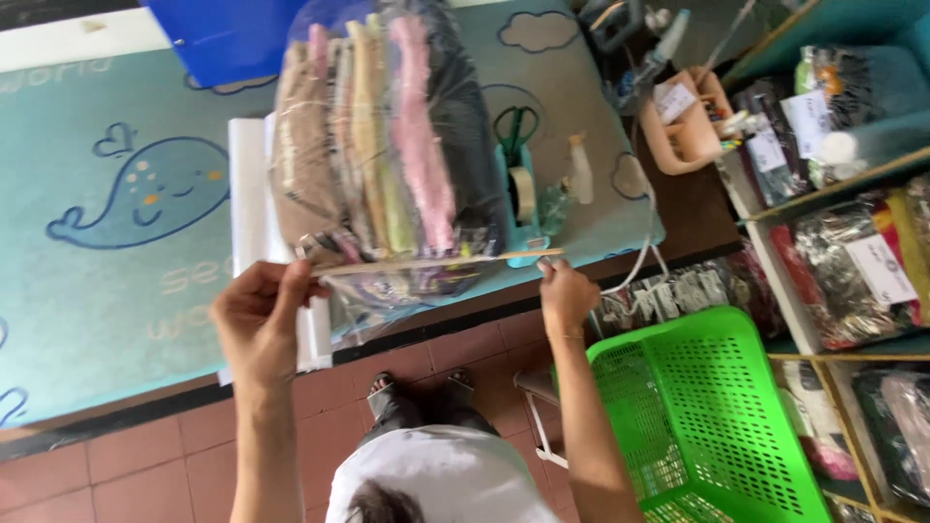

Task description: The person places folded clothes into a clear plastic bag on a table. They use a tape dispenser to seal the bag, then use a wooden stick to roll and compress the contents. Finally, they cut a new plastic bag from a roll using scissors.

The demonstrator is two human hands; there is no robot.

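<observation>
Seen from above, a person's 2 hands hold a clear plastic bag packed with folded garments in brown, cream, pink and black, standing in a row like files. The left hand pinches the bag's open near edge at one corner; the right hand pinches the other end, stretching the mouth into a taut line between them. The bag lies on the worktop just beyond both hands, on a teal mat with a whale drawing. It looks soft, bulky and fairly light, with slippery film; the stretched edge seems the surest place to grip.

Beyond the right hand stand a tape dispenser with green scissors. Below the right hand sits a bright green plastic basket. Farther right, shelves hold plastic-wrapped bundles bearing white rectangular labels.
</observation>
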